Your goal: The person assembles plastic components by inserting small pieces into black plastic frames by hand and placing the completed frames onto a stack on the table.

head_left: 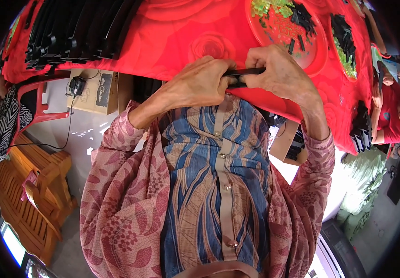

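Note:
Between my two hands is a narrow black strip-like part (244, 72), held level just over the near edge of the red tablecloth. My left hand (204, 82) is closed on its left end, fingers curled and thumb side toward the middle. On the other end, my right hand (281, 74) pinches with bent fingers. A second dark edge shows just under the strip; I cannot make out whether it belongs to the same part. Beyond my right hand lies a red plate (318, 65) holding small black pieces (303, 19) and yellow-green translucent pieces (272, 7).
Long black parts (77, 32) lie in rows at the table's far left. Another tray of black and green pieces (343, 41) stands at the right. Below are a cardboard box (93, 92), a red chair (37, 104) and a wooden bench (33, 190). A person in red (390, 111) is at the right.

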Motion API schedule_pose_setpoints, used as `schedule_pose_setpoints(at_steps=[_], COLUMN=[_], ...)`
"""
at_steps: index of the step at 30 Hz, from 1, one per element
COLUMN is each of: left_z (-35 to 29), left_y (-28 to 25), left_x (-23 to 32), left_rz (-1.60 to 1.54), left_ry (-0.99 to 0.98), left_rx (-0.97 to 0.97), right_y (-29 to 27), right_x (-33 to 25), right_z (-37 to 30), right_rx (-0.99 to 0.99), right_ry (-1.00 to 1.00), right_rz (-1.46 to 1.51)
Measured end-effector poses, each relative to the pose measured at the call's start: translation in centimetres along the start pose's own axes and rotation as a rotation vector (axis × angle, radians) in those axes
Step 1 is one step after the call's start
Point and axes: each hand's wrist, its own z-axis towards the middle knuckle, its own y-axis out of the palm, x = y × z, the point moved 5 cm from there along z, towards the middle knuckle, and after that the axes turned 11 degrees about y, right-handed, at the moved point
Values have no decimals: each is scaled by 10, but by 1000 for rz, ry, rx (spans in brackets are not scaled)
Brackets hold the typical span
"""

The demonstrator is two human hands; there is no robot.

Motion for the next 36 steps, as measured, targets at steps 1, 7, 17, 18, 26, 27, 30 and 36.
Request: schedule_pose_setpoints(at_steps=[1,7,17,18,26,27,30,36], left_z=[0,5,-3,-3,-1,-1,0,3], left_y=[-1,-4,-30,-29,-31,-32,-33,-29], left_x=[3,4,-7,-8,2,1,3,4], left_rz=[70,-108,-211,-294,-167,-134,-113,-149], left_ry=[58,24,-55,-61,-27,-17,-7,27], left_rx=[40,-68,-69,-39,11,-11,-46,-57], right_y=[0,3,-17,-19,-23,-23,-24,-26], right_x=[1,11,18,18,8,5,-3,-11], right_z=[-1,-6,-15,-16,-18,-18,-18,-17], right_rx=[5,22,155,158,163,171,184,172], right_ry=[17,-27,-50,-41,-8,-16,-41,-52], right_rz=[-8,108,87,104,41,28,-5,-8])
